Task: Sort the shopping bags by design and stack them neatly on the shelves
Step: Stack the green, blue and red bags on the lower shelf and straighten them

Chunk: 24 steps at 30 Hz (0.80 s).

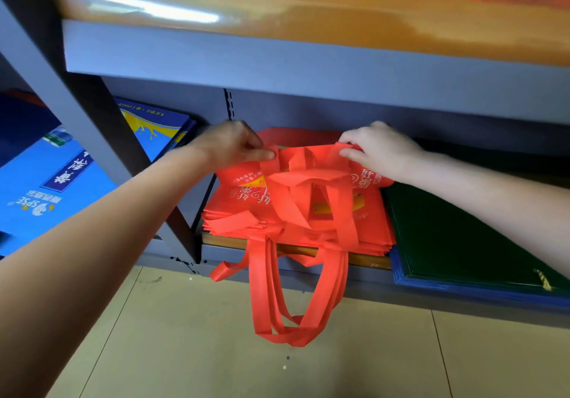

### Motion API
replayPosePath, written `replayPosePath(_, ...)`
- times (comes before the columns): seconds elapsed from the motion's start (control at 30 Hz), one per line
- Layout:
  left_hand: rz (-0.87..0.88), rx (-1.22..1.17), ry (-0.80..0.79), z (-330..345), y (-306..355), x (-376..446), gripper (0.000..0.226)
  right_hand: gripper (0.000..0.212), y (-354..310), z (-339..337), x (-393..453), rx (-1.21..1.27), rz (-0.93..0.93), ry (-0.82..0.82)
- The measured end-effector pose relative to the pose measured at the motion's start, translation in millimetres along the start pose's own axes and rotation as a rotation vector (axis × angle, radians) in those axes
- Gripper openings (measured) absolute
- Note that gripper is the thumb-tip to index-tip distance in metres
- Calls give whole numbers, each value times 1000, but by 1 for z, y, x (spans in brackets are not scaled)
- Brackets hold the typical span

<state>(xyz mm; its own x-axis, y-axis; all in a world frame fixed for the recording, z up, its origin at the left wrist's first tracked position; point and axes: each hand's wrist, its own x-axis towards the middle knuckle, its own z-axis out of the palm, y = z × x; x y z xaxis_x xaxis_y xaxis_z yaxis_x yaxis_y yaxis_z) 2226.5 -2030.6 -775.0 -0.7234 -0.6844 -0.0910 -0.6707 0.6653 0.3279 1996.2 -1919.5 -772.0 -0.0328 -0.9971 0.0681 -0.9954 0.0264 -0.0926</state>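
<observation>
A stack of red fabric shopping bags (296, 212) with white and yellow print lies on the low shelf (364, 261). My left hand (229, 144) pinches the far left corner of the top red bag (308, 163). My right hand (379, 149) grips the same bag's far right corner. The bag's far edge is folded toward me. Several red handles (296, 302) hang over the shelf's front edge toward the floor.
Dark green bags (468, 237) on a blue pile lie right of the red stack. Blue bags (58, 181) with white print fill the bay to the left, behind a grey slanted upright (101, 150). An upper shelf (308, 55) overhangs closely. Beige floor tiles (246, 351) lie below.
</observation>
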Motion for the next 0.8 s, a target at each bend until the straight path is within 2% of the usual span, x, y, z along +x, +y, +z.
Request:
replayPosePath(0.07,-25,178,-11,-3,6,12,30,22,0,7,7,-58,61,26)
replayPosePath(0.17,-158,447,147,3,8,35,40,27,-1,17,16,-101,134,101)
replayPosePath(0.23,-238,530,228,16,8,44,47,34,-4,23,19,-108,179,148)
replayPosePath(0.3,-258,529,262,31,5,46,42,44,-6,31,17,-10,210,171)
replayPosePath(0.37,-234,471,300,43,1,39,40,49,-6,43,7,29,85,221)
replayPosePath(0.43,-154,397,404,56,-8,30,43,50,-1,51,-6,-80,-184,245)
replayPosePath(0.5,14,386,574,66,-16,20,39,64,10,57,-13,-286,-401,167)
replayPosePath(0.57,140,430,682,71,-19,10,36,76,15,58,-17,-421,-435,47)
replayPosePath(0.6,186,445,681,74,-19,6,33,78,15,58,-18,-436,-408,-4)
replayPosePath(0.67,281,362,544,78,-11,-3,33,77,13,59,-17,-427,-356,-95)
replayPosePath(0.73,275,57,303,78,4,-14,42,74,10,58,-12,-437,-314,-196)
replayPosePath(0.8,188,-224,185,80,19,-22,43,73,7,57,-7,-434,-296,-263)
